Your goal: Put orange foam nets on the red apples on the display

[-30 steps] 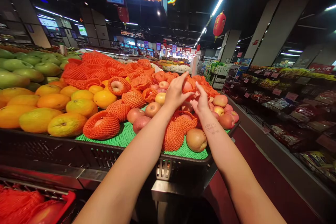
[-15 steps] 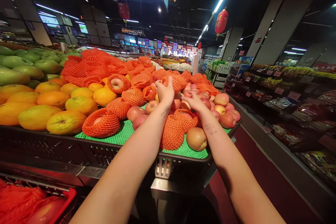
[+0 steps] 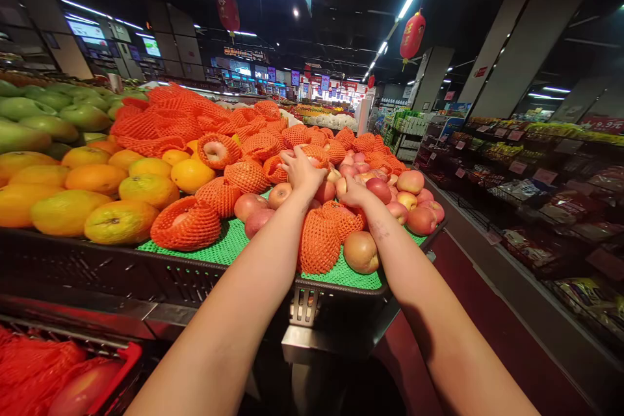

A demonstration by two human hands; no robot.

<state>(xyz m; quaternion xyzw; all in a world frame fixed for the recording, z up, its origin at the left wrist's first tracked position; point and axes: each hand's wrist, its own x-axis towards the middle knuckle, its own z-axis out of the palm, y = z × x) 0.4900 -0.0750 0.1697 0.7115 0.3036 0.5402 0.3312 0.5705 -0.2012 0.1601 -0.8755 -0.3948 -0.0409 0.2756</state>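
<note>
My left hand point(image 3: 304, 174) rests palm-down at the middle of the fruit display, its fingers bent over an apple in an orange foam net point(image 3: 316, 155). The underside of that grip is hidden. To its right, my right hand point(image 3: 355, 192) is curled against a pale red apple point(image 3: 342, 187) among the loose ones; its fingertips are partly hidden. Below my wrists lie an empty-looking foam net point(image 3: 320, 244) and a brownish apple point(image 3: 361, 251) on the green mat point(image 3: 234, 244).
Orange-yellow fruits point(image 3: 149, 192) and green fruits point(image 3: 63, 107) fill the left side. More netted apples point(image 3: 246, 175) are piled behind. A red-rimmed basket point(image 3: 124, 364) is at lower left. Shelves of packaged goods point(image 3: 546, 195) stand across the aisle on the right.
My left hand has turned from thumb-up to palm-down over the netted apple. My right hand's outstretched fingers have bent downward among the loose apples.
</note>
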